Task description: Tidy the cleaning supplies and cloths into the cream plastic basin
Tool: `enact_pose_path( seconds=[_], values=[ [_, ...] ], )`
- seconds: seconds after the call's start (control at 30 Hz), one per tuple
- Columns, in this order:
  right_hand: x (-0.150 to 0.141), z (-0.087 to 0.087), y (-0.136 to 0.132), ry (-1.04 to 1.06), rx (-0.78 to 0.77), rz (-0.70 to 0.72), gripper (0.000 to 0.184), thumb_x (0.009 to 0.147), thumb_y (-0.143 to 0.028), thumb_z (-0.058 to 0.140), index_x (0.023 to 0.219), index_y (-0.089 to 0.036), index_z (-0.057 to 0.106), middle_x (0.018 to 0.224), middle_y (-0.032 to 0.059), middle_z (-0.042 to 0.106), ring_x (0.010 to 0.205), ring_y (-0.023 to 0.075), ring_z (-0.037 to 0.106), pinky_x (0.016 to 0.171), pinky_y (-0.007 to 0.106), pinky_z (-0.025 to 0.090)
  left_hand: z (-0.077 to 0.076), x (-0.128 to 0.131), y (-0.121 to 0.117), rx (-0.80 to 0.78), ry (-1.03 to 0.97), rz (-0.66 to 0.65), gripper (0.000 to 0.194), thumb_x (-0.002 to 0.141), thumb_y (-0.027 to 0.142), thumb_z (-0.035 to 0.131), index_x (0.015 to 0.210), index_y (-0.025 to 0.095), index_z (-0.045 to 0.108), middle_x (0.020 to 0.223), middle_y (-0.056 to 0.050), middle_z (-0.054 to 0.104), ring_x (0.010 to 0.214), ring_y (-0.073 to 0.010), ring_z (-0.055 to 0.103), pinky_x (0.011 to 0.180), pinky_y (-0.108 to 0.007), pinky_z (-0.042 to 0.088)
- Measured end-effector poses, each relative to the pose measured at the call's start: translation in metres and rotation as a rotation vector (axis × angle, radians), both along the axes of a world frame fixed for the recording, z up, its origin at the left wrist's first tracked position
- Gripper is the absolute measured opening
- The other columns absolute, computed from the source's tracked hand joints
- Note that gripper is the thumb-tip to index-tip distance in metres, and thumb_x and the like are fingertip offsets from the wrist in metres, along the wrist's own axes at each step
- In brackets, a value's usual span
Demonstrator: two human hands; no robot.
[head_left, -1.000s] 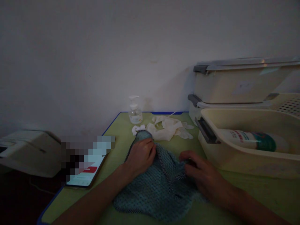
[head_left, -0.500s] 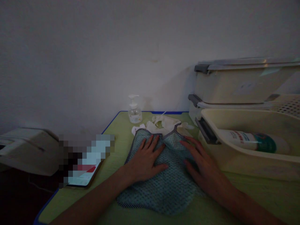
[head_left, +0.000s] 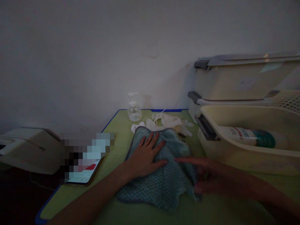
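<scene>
Blue-green cleaning cloth [head_left: 159, 186] on green tabletop [head_left: 113, 154]: we see its left side flat, lower right rumpled. Hands apart: left hand [head_left: 144, 157] splayed on it; right hand [head_left: 208, 172] blurred at its right edge, grip unclear to us.

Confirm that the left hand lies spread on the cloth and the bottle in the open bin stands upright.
Wrong on the bottle: the head view shows it on its side in the open bin. The left hand is spread on the cloth.

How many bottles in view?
2: a clear pump bottle upright at the back of the table, a white-green bottle lying in the open bin. Others may be hidden.
</scene>
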State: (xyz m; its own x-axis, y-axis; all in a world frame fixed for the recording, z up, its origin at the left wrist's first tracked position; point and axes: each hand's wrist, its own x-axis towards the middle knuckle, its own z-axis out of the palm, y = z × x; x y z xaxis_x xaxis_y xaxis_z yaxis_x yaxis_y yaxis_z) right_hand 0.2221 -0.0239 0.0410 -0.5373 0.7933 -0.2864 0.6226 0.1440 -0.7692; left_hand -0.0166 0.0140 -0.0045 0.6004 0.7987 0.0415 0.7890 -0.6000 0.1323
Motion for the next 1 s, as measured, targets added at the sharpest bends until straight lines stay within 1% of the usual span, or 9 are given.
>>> enact_pose_path(
  seconds=[0.07, 0.17, 0.37, 0.5, 0.6, 0.77, 0.83, 0.9, 1.0],
  values=[
    [0.005, 0.007, 0.001, 0.091, -0.138, 0.103, 0.056, 0.073, -0.034, 0.062, 0.125, -0.024, 0.047, 0.074, -0.0009, 0.057, 0.068, 0.0144, 0.059, 0.063, 0.028, 0.048, -0.001, 0.0, 0.0, 0.0, 0.004, 0.0, 0.069, 0.082, 0.064, 0.026, 0.138, 0.025, 0.022, 0.148, -0.012, 0.008, 0.135, -0.0294, 0.004, 0.107, -0.051, 0.012],
    [0.009, 0.012, 0.004, 0.32, -0.229, 0.229, 0.046, 0.07, -0.04, 0.067, 0.112, -0.023, 0.059, 0.101, 0.005, 0.063, 0.093, 0.0175, 0.059, 0.079, 0.031, 0.047, -0.001, 0.0, 0.001, -0.004, 0.01, -0.003, 0.068, 0.083, 0.063, 0.026, 0.139, 0.024, 0.02, 0.148, -0.013, 0.009, 0.135, -0.0293, 0.004, 0.107, -0.051, 0.013],
    [0.015, 0.012, 0.006, 0.397, -0.073, 0.284, 0.046, 0.07, -0.041, 0.068, 0.112, -0.025, 0.06, 0.114, 0.0066, 0.061, 0.109, 0.0178, 0.054, 0.094, 0.035, 0.038, -0.001, -0.001, 0.001, 0.003, 0.014, -0.01, 0.066, 0.084, 0.06, 0.028, 0.139, 0.025, 0.02, 0.148, -0.013, 0.008, 0.135, -0.0296, 0.004, 0.106, -0.051, 0.013],
    [0.013, 0.014, 0.004, 0.363, 0.063, 0.421, 0.039, 0.072, -0.029, 0.068, 0.11, -0.024, 0.062, 0.109, 0.0061, 0.063, 0.107, 0.0174, 0.054, 0.094, 0.033, 0.038, -0.001, -0.001, 0.001, 0.002, 0.019, -0.008, 0.066, 0.084, 0.061, 0.026, 0.139, 0.024, 0.019, 0.148, -0.013, 0.009, 0.135, -0.0295, 0.005, 0.106, -0.051, 0.013],
    [0.012, 0.011, 0.002, 0.273, 0.096, 0.489, 0.049, 0.068, -0.027, 0.071, 0.114, -0.022, 0.059, 0.112, 0.0079, 0.061, 0.105, 0.019, 0.055, 0.091, 0.033, 0.041, -0.002, -0.001, 0.001, 0.004, 0.02, -0.004, 0.066, 0.084, 0.061, 0.026, 0.139, 0.024, 0.019, 0.148, -0.013, 0.009, 0.135, -0.0294, 0.004, 0.106, -0.05, 0.013],
    [0.014, 0.007, -0.004, 0.245, 0.134, 0.305, 0.049, 0.067, -0.029, 0.071, 0.114, -0.03, 0.058, 0.111, 0.0041, 0.062, 0.103, 0.0206, 0.057, 0.091, 0.036, 0.041, -0.002, -0.001, 0.001, -0.002, 0.014, -0.004, 0.067, 0.084, 0.062, 0.025, 0.139, 0.024, 0.02, 0.148, -0.013, 0.009, 0.135, -0.0296, 0.005, 0.106, -0.05, 0.013],
    [0.013, 0.011, -0.006, 0.304, 0.063, 0.242, 0.044, 0.066, -0.032, 0.07, 0.109, -0.029, 0.062, 0.108, 0.0045, 0.064, 0.101, 0.0213, 0.058, 0.089, 0.037, 0.043, -0.002, -0.001, 0.0, -0.002, 0.008, -0.005, 0.067, 0.083, 0.062, 0.025, 0.139, 0.024, 0.02, 0.148, -0.013, 0.009, 0.135, -0.0293, 0.005, 0.106, -0.05, 0.013],
    [0.01, 0.016, -0.005, 0.364, -0.068, 0.192, 0.043, 0.066, -0.038, 0.069, 0.106, -0.024, 0.063, 0.095, 0.0049, 0.067, 0.091, 0.0201, 0.062, 0.079, 0.033, 0.048, -0.002, -0.001, 0.0, 0.002, 0.0, -0.003, 0.067, 0.083, 0.062, 0.025, 0.139, 0.024, 0.021, 0.148, -0.012, 0.01, 0.135, -0.0293, 0.005, 0.106, -0.05, 0.013],
    [0.006, 0.018, -0.001, 0.422, -0.254, 0.14, 0.04, 0.069, -0.041, 0.066, 0.102, -0.02, 0.061, 0.061, -0.003, 0.063, 0.055, 0.0117, 0.063, 0.051, 0.02, 0.048, -0.003, 0.0, -0.001, 0.013, -0.012, 0.001, 0.066, 0.084, 0.061, 0.027, 0.138, 0.024, 0.022, 0.148, -0.012, 0.011, 0.135, -0.0298, 0.007, 0.106, -0.051, 0.014]
  ],
)
